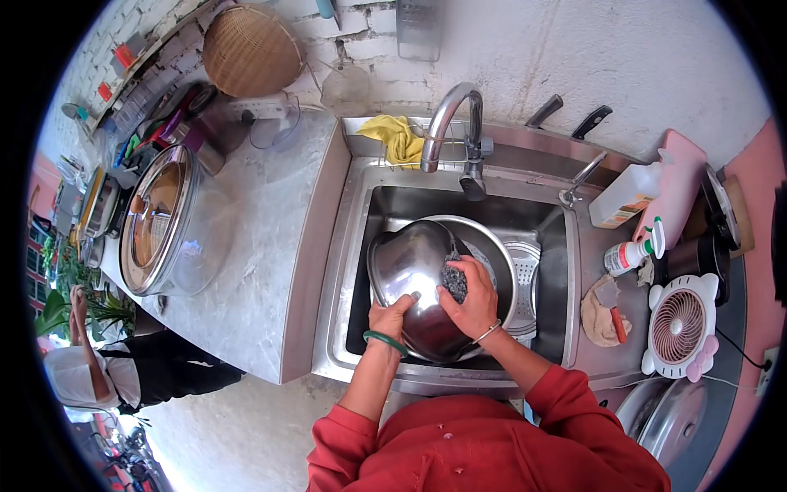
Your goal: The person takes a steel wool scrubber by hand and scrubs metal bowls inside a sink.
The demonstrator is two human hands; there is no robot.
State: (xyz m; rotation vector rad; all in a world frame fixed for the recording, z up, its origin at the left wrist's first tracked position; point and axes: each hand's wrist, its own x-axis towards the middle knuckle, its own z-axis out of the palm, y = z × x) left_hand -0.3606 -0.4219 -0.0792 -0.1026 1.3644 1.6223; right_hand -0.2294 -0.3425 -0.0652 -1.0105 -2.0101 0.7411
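A shiny metal pot [410, 271] is tilted on its side over the sink [553, 320], its rounded outside facing up. My left hand [392, 316] grips its near left edge, with the thumb on the metal and the other fingers hidden beneath. In my right hand [473, 299] is a grey steel wool scrubber [455, 280], pressed against the right side of the pot. Below the pot a wide metal basin [502, 238] sits in the sink, partly covered. A perforated metal strainer piece [522, 271] lies to the right of the basin.
The faucet [449, 123] arches over the sink's back, beside a yellow cloth [393, 138]. On the right stand a spray bottle [631, 256], a white jug [627, 195] and a fan [680, 324]. A large glass-lidded container [176, 234] occupies the left counter. Another person [123, 373] stands at far left.
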